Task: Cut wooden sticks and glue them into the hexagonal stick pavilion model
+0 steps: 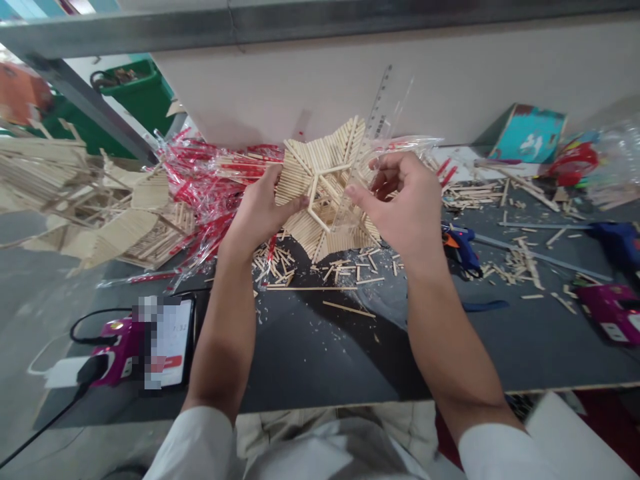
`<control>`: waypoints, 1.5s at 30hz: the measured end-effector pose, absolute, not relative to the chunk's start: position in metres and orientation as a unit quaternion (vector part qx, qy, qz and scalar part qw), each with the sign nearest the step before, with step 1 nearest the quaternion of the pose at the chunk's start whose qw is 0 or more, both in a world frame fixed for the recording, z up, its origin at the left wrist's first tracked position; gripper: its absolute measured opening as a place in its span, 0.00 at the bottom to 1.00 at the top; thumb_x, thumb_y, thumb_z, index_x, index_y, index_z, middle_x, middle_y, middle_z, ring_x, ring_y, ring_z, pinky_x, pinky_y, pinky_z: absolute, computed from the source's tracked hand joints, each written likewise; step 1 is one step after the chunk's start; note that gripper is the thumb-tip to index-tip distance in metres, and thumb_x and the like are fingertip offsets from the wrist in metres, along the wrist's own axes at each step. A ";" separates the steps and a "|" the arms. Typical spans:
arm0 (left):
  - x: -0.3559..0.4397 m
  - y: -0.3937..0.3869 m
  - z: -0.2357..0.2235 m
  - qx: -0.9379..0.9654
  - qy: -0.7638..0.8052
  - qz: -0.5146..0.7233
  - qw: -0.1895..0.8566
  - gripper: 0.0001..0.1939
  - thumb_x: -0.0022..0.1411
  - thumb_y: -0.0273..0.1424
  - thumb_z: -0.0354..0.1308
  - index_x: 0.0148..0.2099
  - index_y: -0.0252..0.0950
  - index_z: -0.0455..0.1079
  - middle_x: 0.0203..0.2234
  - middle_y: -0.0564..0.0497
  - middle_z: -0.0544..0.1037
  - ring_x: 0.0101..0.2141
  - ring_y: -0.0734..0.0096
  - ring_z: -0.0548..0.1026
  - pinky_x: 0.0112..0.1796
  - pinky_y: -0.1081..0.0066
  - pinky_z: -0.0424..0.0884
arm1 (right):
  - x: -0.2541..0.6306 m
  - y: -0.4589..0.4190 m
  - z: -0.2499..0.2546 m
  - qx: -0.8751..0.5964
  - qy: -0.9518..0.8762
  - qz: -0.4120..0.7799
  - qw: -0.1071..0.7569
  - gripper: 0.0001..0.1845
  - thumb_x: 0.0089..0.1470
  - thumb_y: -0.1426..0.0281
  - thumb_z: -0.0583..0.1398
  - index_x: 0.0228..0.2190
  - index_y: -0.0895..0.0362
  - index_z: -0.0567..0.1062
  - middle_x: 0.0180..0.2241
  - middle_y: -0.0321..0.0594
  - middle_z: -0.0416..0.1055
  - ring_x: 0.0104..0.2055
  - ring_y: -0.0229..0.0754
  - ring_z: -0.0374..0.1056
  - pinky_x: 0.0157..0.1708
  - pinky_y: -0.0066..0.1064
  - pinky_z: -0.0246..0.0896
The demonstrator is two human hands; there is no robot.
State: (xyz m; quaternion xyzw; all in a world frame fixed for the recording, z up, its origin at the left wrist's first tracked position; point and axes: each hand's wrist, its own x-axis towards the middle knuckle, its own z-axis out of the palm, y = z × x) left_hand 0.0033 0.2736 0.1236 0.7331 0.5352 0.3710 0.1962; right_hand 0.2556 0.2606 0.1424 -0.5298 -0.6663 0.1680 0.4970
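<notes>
A star-like model made of thin wooden sticks is held up above the dark table, with an open frame of sticks at its middle. My left hand grips its left side, thumb in front and fingers behind. At its right side, my right hand pinches a clear plastic ruler, which slants up past the model's upper right edge. The ruler's lower end lies across the front of the model. Whether my right fingers also touch the sticks I cannot tell.
Cut stick pieces litter the dark table. Red-and-clear wrappers and more stick models lie left. Blue glue guns lie right. A phone and purple power strip are front left. A metal bar crosses behind.
</notes>
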 end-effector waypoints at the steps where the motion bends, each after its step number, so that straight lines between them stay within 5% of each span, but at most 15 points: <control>1: 0.003 0.274 0.124 0.732 0.537 0.370 0.196 0.31 0.63 0.41 0.70 0.65 0.39 0.70 0.56 0.44 0.81 0.55 0.50 0.80 0.57 0.52 0.77 | 0.255 0.260 0.143 -0.530 -0.666 0.168 0.497 0.21 0.51 0.60 0.75 0.41 0.51 0.74 0.30 0.33 0.71 0.30 0.39 0.68 0.32 0.36 0.66; 7: 0.005 0.273 0.126 0.728 0.551 0.363 0.186 0.31 0.62 0.41 0.69 0.64 0.38 0.70 0.54 0.43 0.82 0.53 0.50 0.80 0.55 0.55 0.77 | 0.253 0.260 0.145 -0.535 -0.651 0.182 0.507 0.20 0.49 0.66 0.74 0.40 0.53 0.73 0.29 0.30 0.70 0.28 0.36 0.65 0.31 0.35 0.64; 36: 0.004 0.273 0.124 0.732 0.553 0.354 0.182 0.31 0.63 0.43 0.69 0.64 0.39 0.69 0.56 0.45 0.81 0.53 0.52 0.80 0.58 0.54 0.75 | 0.252 0.260 0.148 -0.535 -0.628 0.238 0.512 0.26 0.45 0.56 0.75 0.39 0.54 0.74 0.30 0.31 0.69 0.27 0.35 0.63 0.33 0.37 0.65; 45: 0.005 0.273 0.126 0.728 0.551 0.358 0.197 0.31 0.63 0.42 0.69 0.64 0.39 0.70 0.53 0.44 0.82 0.53 0.52 0.80 0.56 0.55 0.77 | 0.253 0.260 0.146 -0.532 -0.638 0.215 0.513 0.20 0.47 0.67 0.74 0.39 0.52 0.73 0.29 0.31 0.69 0.28 0.36 0.65 0.31 0.35 0.64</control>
